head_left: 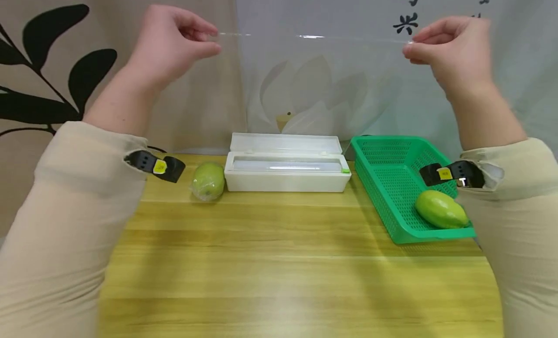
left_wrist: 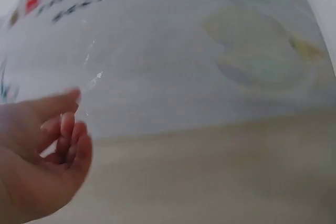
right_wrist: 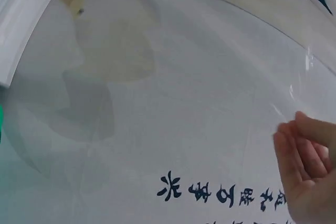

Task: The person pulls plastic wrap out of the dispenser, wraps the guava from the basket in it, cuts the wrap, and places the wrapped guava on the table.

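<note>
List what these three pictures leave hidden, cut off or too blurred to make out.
- Cling film: lower edge invisible in the head view, too clear.
- Mango: its right end hidden by the sleeve, head view.
- Left hand: blurred, cut by the left wrist frame edge.
- Wall writing: cut off at the top, head view.

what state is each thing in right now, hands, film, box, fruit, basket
left hand: raised, pinching one corner of the cling film
right hand: raised, pinching the other corner
cling film: stretched taut between the hands
dispenser box: lid open
left green fruit: wrapped in film, on the table
right green fruit: unwrapped, in the basket
green basket: upright
</note>
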A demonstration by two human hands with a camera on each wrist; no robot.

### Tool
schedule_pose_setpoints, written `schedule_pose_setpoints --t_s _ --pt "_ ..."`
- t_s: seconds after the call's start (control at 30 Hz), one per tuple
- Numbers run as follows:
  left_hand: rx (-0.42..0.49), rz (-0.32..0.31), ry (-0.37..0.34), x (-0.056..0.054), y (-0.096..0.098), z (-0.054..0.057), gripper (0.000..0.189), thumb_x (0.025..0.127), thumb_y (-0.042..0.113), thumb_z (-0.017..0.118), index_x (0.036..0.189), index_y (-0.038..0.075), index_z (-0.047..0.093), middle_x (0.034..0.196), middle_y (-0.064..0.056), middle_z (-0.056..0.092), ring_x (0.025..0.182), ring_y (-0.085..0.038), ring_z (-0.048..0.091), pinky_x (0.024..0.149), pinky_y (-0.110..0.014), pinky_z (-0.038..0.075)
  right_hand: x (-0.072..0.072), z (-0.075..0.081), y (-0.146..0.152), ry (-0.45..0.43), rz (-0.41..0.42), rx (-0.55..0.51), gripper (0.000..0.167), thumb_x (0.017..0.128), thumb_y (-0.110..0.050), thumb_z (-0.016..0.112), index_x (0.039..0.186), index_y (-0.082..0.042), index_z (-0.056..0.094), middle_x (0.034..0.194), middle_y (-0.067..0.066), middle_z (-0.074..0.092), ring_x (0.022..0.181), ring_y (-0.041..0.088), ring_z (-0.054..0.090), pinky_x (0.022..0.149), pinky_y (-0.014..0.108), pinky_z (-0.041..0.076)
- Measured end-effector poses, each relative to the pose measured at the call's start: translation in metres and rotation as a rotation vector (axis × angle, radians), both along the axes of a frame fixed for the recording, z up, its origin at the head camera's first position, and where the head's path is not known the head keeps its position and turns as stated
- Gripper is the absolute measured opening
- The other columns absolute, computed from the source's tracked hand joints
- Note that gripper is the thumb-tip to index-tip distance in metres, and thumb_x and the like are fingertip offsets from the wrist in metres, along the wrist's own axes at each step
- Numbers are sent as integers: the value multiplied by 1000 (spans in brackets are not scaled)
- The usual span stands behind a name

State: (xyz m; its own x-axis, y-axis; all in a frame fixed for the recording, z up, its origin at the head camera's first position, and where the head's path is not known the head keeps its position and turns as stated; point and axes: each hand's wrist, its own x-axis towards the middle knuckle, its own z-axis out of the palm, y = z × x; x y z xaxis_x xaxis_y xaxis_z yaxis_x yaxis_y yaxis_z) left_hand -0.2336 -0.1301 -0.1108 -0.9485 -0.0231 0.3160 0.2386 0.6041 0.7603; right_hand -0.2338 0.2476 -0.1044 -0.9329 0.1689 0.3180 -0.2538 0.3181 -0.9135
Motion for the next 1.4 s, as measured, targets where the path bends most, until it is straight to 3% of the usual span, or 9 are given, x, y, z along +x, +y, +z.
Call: schedule_pose_setpoints --t_s 0.07,0.13,0.27,0.4,0.7,0.87,1.0,1.13,1.4 --pt "-194 30 79 2 1 0 32 91 32 58 113 10 65 84 14 45 83 -4 40 76 -17 39 3 -1 2 38 -75 145 9 78 -24 74 81 -20 66 72 -16 62 68 -2 59 100 13 35" --pt "-246 13 121 2 -1 2 30 91 34 58 107 10 67 87 15 42 84 -3 38 73 -18 36 5 0 5 54 -87 204 7 81 -24 72 80 -21 66 75 -17 59 73 -2 53 86 14 36" --pt "-134 -126 86 0 -15 3 23 90 32 61 100 13 68 117 10 50 104 -7 44 99 -20 38 5 3 20 38 38 304 8 87 -21 65 87 -13 64 93 -16 62 97 3 50 102 16 30" --pt "-7 -273 37 0 -25 -3 16 90 27 61 96 14 68 128 8 57 115 -8 49 114 -29 29 5 1 36 54 297 301 12 91 -12 58 89 -1 55 103 -11 69 107 5 57 107 14 32" --pt "443 -706 48 14 -27 -24 8 91 3 56 85 -3 58 93 -8 73 89 -17 67 83 -20 53 21 -15 45 155 833 -13 11 93 13 39 85 8 44 92 20 71 86 25 71 83 24 53" --pt "446 -967 53 20 -33 -45 22 93 -9 40 84 -1 59 91 -9 73 82 -17 69 73 -26 57 37 -35 55 151 1048 -76 20 92 20 28 88 10 45 97 27 68 90 31 69 88 31 53" --pt "414 -1249 -52 30 -35 -69 32 92 -13 33 89 2 60 98 -8 72 88 -18 69 70 -28 56 51 -56 62 75 1262 -37 23 92 21 23 92 9 42 107 25 66 99 31 66 93 32 51" --pt "323 -1415 -221 50 -29 -97 24 93 -9 38 83 2 57 99 -2 72 90 -16 68 68 -30 56 69 -84 65 -15 1370 73 19 90 23 25 89 8 37 113 19 66 104 27 65 90 32 53" --pt "109 -1347 -676 89 -10 -159 35 97 18 47 82 -12 57 88 -28 67 84 -12 69 72 -38 57 110 -152 51 -255 1377 324 22 85 20 44 80 0 38 99 7 66 99 20 67 80 33 56"
